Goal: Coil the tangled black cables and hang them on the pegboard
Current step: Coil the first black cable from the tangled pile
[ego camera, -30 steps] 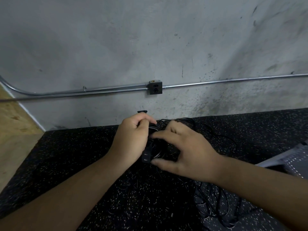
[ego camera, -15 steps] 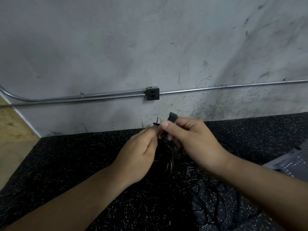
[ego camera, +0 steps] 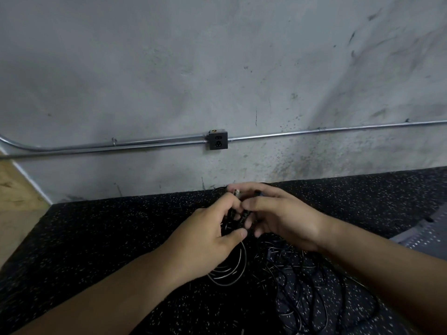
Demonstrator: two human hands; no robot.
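Black cables [ego camera: 232, 267]: both hands clamped on them, left hand [ego camera: 208, 235], right hand [ego camera: 285, 221]; raised plug apparently lowered since.

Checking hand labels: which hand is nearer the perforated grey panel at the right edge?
Right. The right hand is between the left hand and the perforated grey panel; neither touches it.

A bare workshop or utility room: scuffed concrete wall [ego camera: 169, 68], metal conduit [ego camera: 314, 131] running either side of a surface-mounted outlet [ego camera: 218, 140], speckled rubber flooring [ego camera: 108, 238] below the outlet.
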